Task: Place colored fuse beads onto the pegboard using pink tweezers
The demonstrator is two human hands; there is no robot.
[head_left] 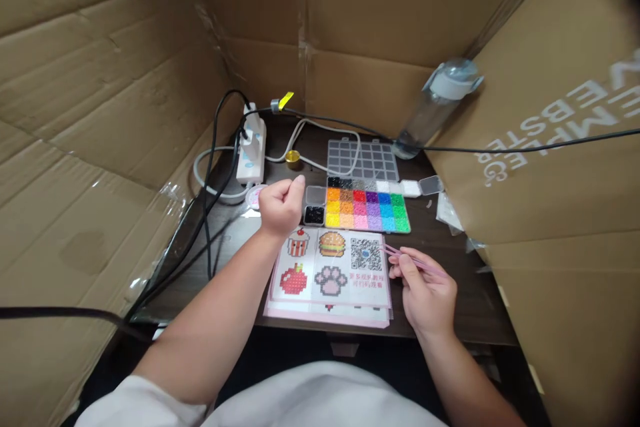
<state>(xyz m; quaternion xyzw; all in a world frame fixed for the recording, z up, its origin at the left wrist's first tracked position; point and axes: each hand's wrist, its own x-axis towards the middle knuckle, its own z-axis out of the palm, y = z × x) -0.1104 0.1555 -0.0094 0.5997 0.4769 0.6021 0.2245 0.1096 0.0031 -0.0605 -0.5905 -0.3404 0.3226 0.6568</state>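
My left hand (281, 205) hovers closed in a loose fist over the dark table, just left of the bead box (367, 209) with its rows of coloured beads. Whatever the fist holds is hidden. My right hand (424, 291) rests at the right edge of the pattern sheet (331, 265) and pinches pink tweezers (411, 259) whose tips point left over the sheet. The sheet shows a cupcake, a burger, an apple, a paw and a QR code, and lies on a pink pegboard (327, 315).
A clear box lid (362, 159) lies behind the bead box. A water bottle (434, 107) leans at the back right. A white power strip (251, 144) with black and white cables sits back left. Cardboard walls (100, 113) enclose the table on three sides.
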